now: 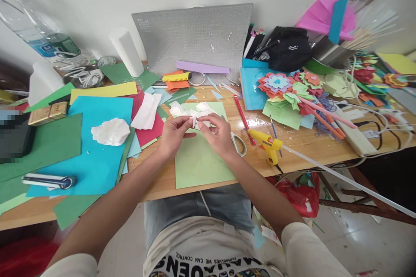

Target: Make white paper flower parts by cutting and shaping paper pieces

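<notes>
Small white paper piece [194, 122], slightly above the centre of the frame, pinched between the left hand [173, 136] and right hand [219, 135]. The grip of each hand is closed to thumb and forefinger, fingertips nearly meeting at the piece. Beneath lies a pale green sheet [205, 162]; loose white scraps [176, 109] lie just beyond the fingers. Scissors [245, 145] lie beside the right hand, their blades out of sight; a yellow glue gun [265, 139] rests farther right on the wooden counter [159, 188]. At left of centre are a folded white piece [145, 111] and a crumpled white wad [111, 132], the latter on a blue sheet [87, 158]. Paper flowers [277, 83] occupy the upper right.

The thin material probably tears or creases easily; light, even fingertip pressure, one hand steadying while the other shapes, would suit it, with the forearms kept low and the wrists quiet.

The fingers cover much of the piece, so its folds and full outline cannot be made out. A dark object [19, 138] at the left edge is cut off and partly pixelated.
</notes>
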The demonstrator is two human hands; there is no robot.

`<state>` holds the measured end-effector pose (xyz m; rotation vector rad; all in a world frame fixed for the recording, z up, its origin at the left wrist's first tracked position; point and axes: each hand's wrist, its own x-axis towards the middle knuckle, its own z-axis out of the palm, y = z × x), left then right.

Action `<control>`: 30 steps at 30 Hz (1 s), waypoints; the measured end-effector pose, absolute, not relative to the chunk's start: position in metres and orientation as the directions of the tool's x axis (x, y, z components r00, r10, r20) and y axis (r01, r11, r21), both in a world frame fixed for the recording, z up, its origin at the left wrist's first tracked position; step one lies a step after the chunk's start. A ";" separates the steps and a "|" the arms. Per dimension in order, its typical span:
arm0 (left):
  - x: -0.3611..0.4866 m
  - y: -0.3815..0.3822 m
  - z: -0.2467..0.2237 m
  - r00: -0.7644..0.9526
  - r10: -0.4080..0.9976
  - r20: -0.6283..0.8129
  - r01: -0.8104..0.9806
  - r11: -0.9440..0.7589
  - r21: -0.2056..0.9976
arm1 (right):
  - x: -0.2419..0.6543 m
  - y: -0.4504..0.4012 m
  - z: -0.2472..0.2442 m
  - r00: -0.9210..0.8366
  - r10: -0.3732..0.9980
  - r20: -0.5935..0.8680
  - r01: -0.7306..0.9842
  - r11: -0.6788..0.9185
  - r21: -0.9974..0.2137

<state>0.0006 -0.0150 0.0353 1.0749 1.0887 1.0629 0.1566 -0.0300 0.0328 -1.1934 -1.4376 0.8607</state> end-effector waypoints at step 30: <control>-0.001 -0.012 0.034 0.118 0.982 -0.148 -0.308 0.178 0.935 | 0.160 -0.020 0.023 0.066 0.983 0.169 0.050 0.166 -0.985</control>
